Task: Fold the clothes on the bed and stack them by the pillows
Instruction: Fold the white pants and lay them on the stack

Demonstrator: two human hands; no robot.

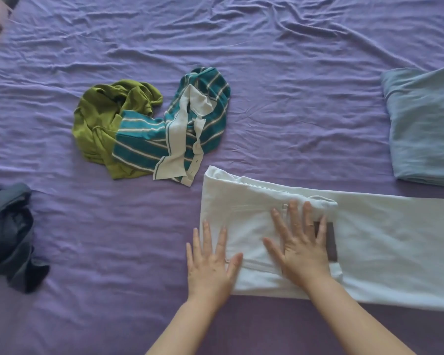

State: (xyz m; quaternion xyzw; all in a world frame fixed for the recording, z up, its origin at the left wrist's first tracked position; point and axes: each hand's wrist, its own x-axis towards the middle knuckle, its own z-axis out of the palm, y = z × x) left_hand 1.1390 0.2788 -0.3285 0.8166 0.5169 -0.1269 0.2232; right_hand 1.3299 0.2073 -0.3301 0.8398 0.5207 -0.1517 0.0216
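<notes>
1. Your left hand (210,262) lies flat with fingers spread, palm on the purple sheet (280,85) and fingertips over the left edge of the white trousers (385,242)
2. Your right hand (301,248) is flat too, fingers spread, pressing on the trousers' waist end; it partly hides a dark patch (331,242) on the waistband, and you cannot read what that patch is
3. The trousers lie lengthwise across the near right of the bed, and their legs run out of view at the right edge
4. A dark grey garment (9,234) sits crumpled at the left edge, partly cut off, so its kind is unclear
5. Further off, a teal striped shirt (174,129) with a white collar lies bunched, overlapping a crumpled olive-green garment (100,124) on its left
6. At far right lies a pale blue folded piece (426,124), cut by the frame; you cannot tell pillow from clothing
7. The wrinkled purple sheet fills nearly the whole view; the top-left corner shows only a blur of the room
</notes>
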